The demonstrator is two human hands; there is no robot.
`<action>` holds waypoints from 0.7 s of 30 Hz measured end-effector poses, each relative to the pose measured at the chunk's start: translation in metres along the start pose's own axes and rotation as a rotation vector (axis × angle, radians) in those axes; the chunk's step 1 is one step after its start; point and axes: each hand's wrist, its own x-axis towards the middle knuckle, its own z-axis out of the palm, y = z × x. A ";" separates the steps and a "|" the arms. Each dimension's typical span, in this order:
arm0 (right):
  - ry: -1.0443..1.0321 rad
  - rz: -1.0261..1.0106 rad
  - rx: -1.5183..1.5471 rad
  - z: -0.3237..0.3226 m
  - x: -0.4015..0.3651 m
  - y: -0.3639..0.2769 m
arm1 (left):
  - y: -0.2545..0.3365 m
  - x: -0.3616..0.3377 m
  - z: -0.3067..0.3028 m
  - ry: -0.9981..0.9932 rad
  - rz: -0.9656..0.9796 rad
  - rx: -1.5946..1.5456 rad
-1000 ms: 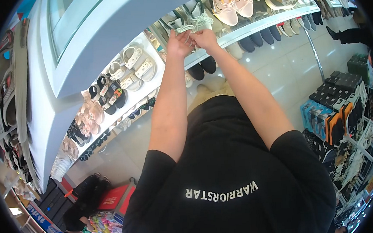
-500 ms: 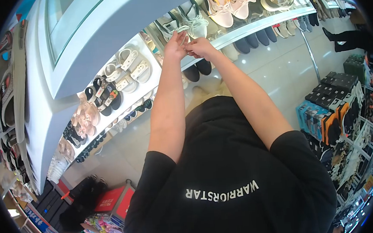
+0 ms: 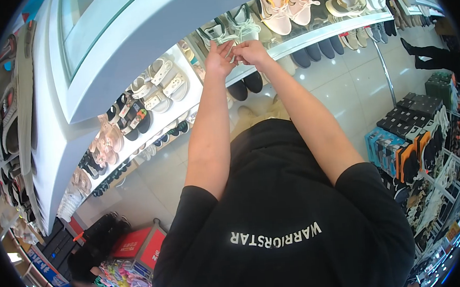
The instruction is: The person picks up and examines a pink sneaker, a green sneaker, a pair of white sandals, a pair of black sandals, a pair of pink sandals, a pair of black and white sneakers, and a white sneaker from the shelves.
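My left hand [image 3: 219, 61] is raised at the edge of the shoe shelf [image 3: 308, 38], palm partly turned up and fingers stretched out. Against its fingertips, my right hand [image 3: 250, 53] has its fingers drawn together in a pinch. Whatever lies between them is too small to make out. Just beyond the hands sits a pair of pale sneakers with light green laces, the right shoe [image 3: 243, 25] and the left shoe [image 3: 214, 31]. The left hand's fingertips overlap the left shoe's laces in view; contact cannot be told.
White sandals [image 3: 157, 84] stand on the shelf to the left, pink-and-orange sneakers [image 3: 276, 17] to the right. Dark slip-ons [image 3: 245, 87] line a lower level. Stacked shoe boxes [image 3: 412, 110] are at the right. People are at the lower left and far right.
The view has shifted slightly. Both hands stay together, with the left fingers a little more spread. The person at the lower left has moved slightly.
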 end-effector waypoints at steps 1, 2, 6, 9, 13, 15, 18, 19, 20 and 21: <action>-0.008 0.000 -0.061 -0.001 0.000 -0.002 | 0.001 0.001 0.000 0.014 0.002 0.014; -0.007 -0.002 -0.061 -0.001 -0.001 -0.004 | 0.002 0.003 0.001 0.012 0.003 0.015; -0.041 0.021 -0.128 -0.001 -0.008 -0.008 | 0.006 0.014 0.014 0.078 0.000 -0.101; -0.023 0.033 -0.108 0.000 -0.011 -0.004 | 0.005 0.021 0.013 0.101 0.040 -0.133; -0.021 0.027 -0.031 -0.002 -0.011 0.002 | 0.004 0.023 0.009 0.095 0.062 -0.130; -0.014 0.027 -0.005 -0.002 -0.013 0.001 | 0.003 0.021 0.010 0.098 0.010 -0.175; 0.005 0.037 0.050 0.003 -0.011 -0.003 | 0.004 0.017 0.007 0.052 -0.056 -0.185; 0.018 0.046 0.080 0.005 -0.008 -0.003 | 0.004 0.016 0.005 0.000 -0.072 -0.150; 0.018 0.047 0.082 0.007 -0.006 -0.003 | 0.003 0.015 0.003 0.002 -0.072 -0.148; 0.024 0.065 0.101 0.009 -0.005 -0.004 | 0.003 0.011 0.003 -0.002 -0.062 -0.084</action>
